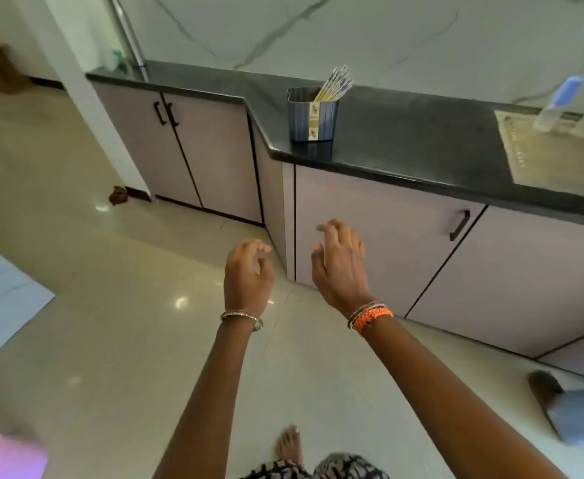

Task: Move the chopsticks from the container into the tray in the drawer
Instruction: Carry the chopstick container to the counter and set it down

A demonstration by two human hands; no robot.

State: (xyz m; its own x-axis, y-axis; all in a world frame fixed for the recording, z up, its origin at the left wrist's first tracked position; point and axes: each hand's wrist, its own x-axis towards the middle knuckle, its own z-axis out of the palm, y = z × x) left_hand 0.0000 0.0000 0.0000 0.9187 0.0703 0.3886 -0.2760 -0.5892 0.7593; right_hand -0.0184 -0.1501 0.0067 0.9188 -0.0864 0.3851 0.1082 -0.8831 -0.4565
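We are only approaching: our left hand [248, 275] and right hand [339, 262] hang spread and empty, well short of the wrapped chopsticks [333, 85] in their blue container [311, 115]; next we likely reach up.

The container [313, 115] at about one o'clock is blue-grey with fine vertical ribs and a white-and-yellow label strip, and the chopsticks [333, 84] in it are pale yellow and white with blue markings. The countertop [404, 133] is glossy black, the cabinet doors [380, 229] beneath are pale lilac-grey with black handles [459, 225], and the wall [352, 36] at twelve o'clock is white marble with grey veins. The floor [110, 323] is cream; the right hand [340, 264] wears an orange woven band, the left hand [247, 274] a thin multicoloured bangle.
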